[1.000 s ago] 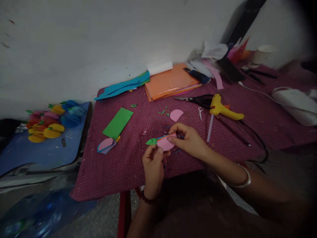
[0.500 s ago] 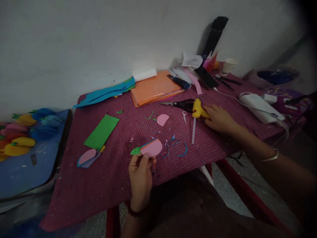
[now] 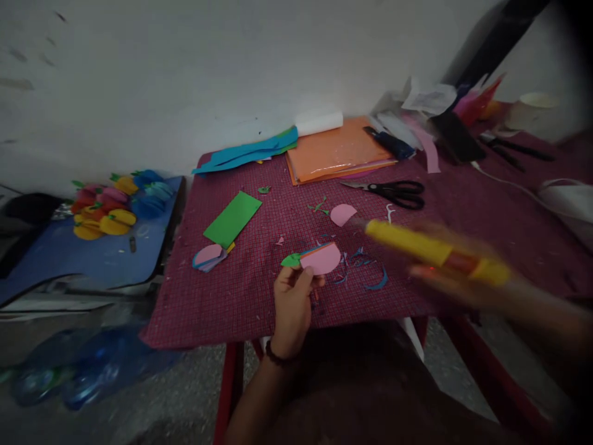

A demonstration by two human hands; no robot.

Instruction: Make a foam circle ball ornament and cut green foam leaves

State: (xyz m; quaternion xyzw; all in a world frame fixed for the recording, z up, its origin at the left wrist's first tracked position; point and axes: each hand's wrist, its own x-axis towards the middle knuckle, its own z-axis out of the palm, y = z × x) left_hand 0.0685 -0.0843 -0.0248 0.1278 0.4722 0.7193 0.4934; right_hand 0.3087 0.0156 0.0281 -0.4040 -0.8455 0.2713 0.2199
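Observation:
Between the thumb and fingers of my left hand (image 3: 294, 303) is a folded paper cutout (image 3: 323, 259), pink in front with orange and blue edges behind it and a green leaf piece (image 3: 291, 260) at its left end. My right hand (image 3: 445, 272), smeared by motion, grips a yellow glue gun (image 3: 417, 244) above the table, its nozzle pointing left. Just beyond the nozzle lies a pink paper half-round (image 3: 343, 214). Blue paper scraps (image 3: 377, 278) are scattered right of the cutout. Black-handled scissors (image 3: 393, 190) rest farther back.
On the checked cloth (image 3: 185, 315) lie a green paper rectangle (image 3: 233, 219), a stack of cut shapes (image 3: 208, 256), an orange packet of sheets (image 3: 333, 154) and a phone (image 3: 458, 137). A blue side table (image 3: 152, 253) at left bears colourful paper shapes (image 3: 118, 222).
My right hand has lifted the glue gun off the table and brought it left, toward the cutout. My left hand keeps its hold. The view has turned left.

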